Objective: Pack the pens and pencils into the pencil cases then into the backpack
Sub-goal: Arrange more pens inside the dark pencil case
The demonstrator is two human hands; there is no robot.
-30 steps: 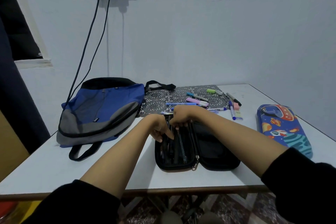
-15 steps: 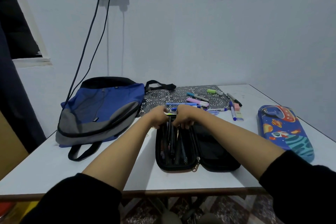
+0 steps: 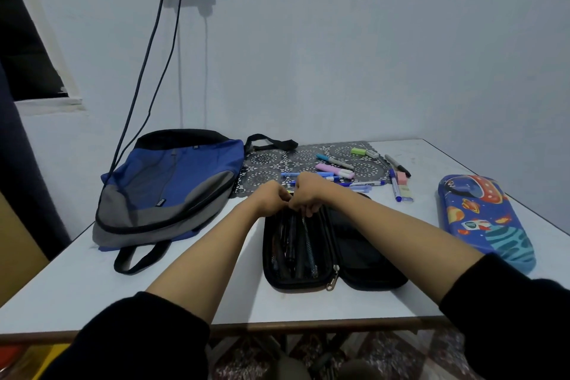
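A black pencil case (image 3: 365, 256) lies open in the middle of the white table (image 3: 77, 290), with several dark pens (image 3: 296, 244) in its left half. My left hand (image 3: 270, 198) and my right hand (image 3: 308, 194) meet at the case's far end, fingers curled. The left one grips the far rim. The right one pinches the top ends of the pens there. Loose pens and highlighters (image 3: 334, 167) lie just behind on a patterned mat (image 3: 266, 160). A blue and grey backpack (image 3: 166, 185) lies flat at the left, zipped.
A blue space-print pencil case (image 3: 484, 222) lies shut near the table's right edge. A marker, a blue pen and erasers (image 3: 399, 177) sit between it and the mat. Two cables (image 3: 145, 71) hang from wall sockets behind the backpack.
My left hand has drawn back from the pens inside the case to its far end, beside my right hand. Both hands now sit bunched together there.
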